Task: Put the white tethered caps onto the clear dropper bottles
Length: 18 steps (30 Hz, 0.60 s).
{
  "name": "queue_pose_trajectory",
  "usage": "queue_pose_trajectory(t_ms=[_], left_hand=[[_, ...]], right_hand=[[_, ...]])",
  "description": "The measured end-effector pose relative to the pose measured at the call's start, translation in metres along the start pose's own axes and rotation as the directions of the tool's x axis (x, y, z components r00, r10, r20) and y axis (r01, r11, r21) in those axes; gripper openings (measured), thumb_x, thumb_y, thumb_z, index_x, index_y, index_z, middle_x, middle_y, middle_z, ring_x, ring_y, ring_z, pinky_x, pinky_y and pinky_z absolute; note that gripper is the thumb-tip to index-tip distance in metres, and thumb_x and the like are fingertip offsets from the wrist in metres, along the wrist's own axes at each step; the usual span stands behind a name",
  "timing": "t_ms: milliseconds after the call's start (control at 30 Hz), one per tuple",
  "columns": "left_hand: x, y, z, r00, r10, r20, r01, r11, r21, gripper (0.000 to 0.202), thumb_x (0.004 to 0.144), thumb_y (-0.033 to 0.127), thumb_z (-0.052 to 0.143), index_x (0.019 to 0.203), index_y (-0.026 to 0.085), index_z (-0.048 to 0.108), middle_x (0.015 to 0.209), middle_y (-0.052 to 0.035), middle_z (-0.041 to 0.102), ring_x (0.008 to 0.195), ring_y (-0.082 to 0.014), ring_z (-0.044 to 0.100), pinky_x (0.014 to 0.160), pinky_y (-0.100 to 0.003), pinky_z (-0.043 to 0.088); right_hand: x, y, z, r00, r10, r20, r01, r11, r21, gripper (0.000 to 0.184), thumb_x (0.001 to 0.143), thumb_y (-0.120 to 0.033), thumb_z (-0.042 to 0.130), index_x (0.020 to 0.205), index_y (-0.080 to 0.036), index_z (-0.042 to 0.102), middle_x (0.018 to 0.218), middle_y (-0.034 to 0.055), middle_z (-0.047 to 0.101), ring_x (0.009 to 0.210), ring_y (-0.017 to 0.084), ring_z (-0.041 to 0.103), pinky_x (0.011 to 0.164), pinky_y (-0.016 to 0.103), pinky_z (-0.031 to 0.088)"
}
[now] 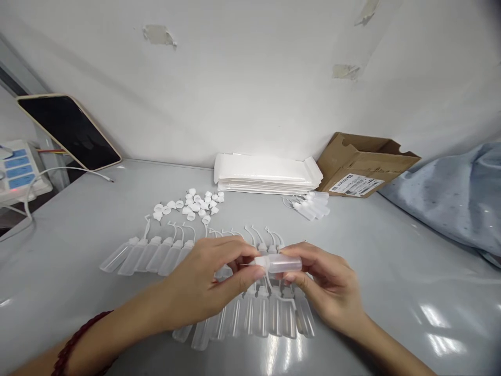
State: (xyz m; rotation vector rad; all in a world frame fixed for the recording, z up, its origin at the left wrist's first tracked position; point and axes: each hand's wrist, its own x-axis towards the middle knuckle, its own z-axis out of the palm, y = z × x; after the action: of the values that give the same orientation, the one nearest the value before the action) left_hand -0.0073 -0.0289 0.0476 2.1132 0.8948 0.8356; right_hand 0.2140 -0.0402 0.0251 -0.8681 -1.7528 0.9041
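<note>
A small translucent squeeze bottle (282, 263) lies sideways between my two hands, above the table. My left hand (219, 277) pinches its white cap end, where a thin needle tip points left. My right hand (326, 279) grips the base end between thumb and fingers. Under and around my hands lie several similar bottles in rows; one group of bottles (148, 256) is at the left, and a nearer row of bottles (250, 316) sits below my hands. Many have thin white straps sticking out at the neck. My hands partly hide the middle bottles.
Loose white caps (195, 203) lie scattered beyond the bottles. Stacked white padded envelopes (268, 172) rest against the wall, beside an open cardboard box (364, 164) and more bottles (313, 205). A phone (70, 130), power strip (19, 172) and cable are left; blue-grey fabric (454, 198) is right.
</note>
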Motion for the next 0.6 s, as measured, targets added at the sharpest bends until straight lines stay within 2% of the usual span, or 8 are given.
queue_pose_trajectory(t_ms=[100, 200, 333, 467, 533, 600], left_hand=[[0.0, 0.005, -0.002, 0.993, -0.098, 0.061, 0.1, 0.994, -0.039, 0.012, 0.093, 0.022, 0.052, 0.09, 0.019, 0.064, 0.07, 0.0039, 0.06, 0.061, -0.0086, 0.056, 0.058, -0.018, 0.044], [-0.002, 0.005, -0.001, 0.99, -0.103, 0.097, 0.105, 0.994, -0.023, 0.014, 0.094, 0.022, 0.049, 0.092, 0.02, 0.063, 0.068, 0.004, 0.059, 0.06, -0.0093, 0.056, 0.056, -0.019, 0.043], [-0.006, -0.002, 0.005, 0.996, 0.08, 0.032, -0.084, 0.99, 0.115, 0.011, 0.095, 0.016, 0.048, 0.101, 0.018, 0.057, 0.08, -0.0002, 0.062, 0.066, -0.0111, 0.056, 0.059, -0.022, 0.044], [-0.009, -0.008, 0.012, 0.955, 0.294, -0.032, -0.269, 0.908, 0.322, 0.016, 0.093, 0.008, 0.048, 0.108, 0.014, 0.052, 0.09, -0.0064, 0.064, 0.077, -0.0154, 0.06, 0.064, -0.025, 0.047], [-0.009, -0.008, 0.014, 0.948, 0.314, -0.057, -0.276, 0.897, 0.346, 0.018, 0.092, 0.008, 0.05, 0.109, 0.014, 0.052, 0.09, -0.0064, 0.064, 0.077, -0.0157, 0.06, 0.064, -0.025, 0.048], [-0.007, -0.005, 0.013, 0.972, 0.23, -0.055, -0.208, 0.942, 0.265, 0.017, 0.092, 0.01, 0.052, 0.108, 0.016, 0.053, 0.089, -0.0048, 0.064, 0.074, -0.0139, 0.06, 0.064, -0.024, 0.048]], right_hand=[[0.0, 0.0, 0.0, 0.998, -0.063, -0.004, 0.063, 0.995, -0.077, 0.026, 0.08, -0.008, 0.066, 0.102, -0.02, 0.069, 0.078, 0.0031, 0.069, 0.059, 0.013, 0.062, 0.051, 0.024, 0.051], [-0.001, 0.0, 0.0, 0.999, -0.042, -0.008, 0.041, 0.997, -0.073, 0.024, 0.079, -0.01, 0.066, 0.101, -0.021, 0.069, 0.074, 0.0023, 0.068, 0.055, 0.013, 0.061, 0.05, 0.025, 0.051], [-0.001, -0.001, 0.0, 0.996, 0.084, 0.024, -0.086, 0.995, 0.059, 0.017, 0.083, -0.014, 0.063, 0.098, -0.021, 0.068, 0.067, -0.0005, 0.066, 0.048, 0.012, 0.061, 0.046, 0.023, 0.049], [0.001, -0.001, 0.001, 0.968, 0.239, 0.083, -0.249, 0.955, 0.16, 0.011, 0.086, -0.023, 0.06, 0.091, -0.017, 0.068, 0.051, -0.0033, 0.059, 0.042, 0.011, 0.057, 0.044, 0.022, 0.047], [0.002, 0.0, 0.001, 0.954, 0.283, 0.103, -0.299, 0.93, 0.216, 0.013, 0.087, -0.025, 0.06, 0.09, -0.017, 0.069, 0.05, -0.0036, 0.058, 0.042, 0.01, 0.056, 0.046, 0.023, 0.047], [0.002, 0.0, 0.001, 0.946, 0.301, 0.117, -0.322, 0.904, 0.282, 0.013, 0.087, -0.026, 0.06, 0.092, -0.018, 0.069, 0.052, -0.0029, 0.06, 0.045, 0.011, 0.058, 0.048, 0.023, 0.049]])
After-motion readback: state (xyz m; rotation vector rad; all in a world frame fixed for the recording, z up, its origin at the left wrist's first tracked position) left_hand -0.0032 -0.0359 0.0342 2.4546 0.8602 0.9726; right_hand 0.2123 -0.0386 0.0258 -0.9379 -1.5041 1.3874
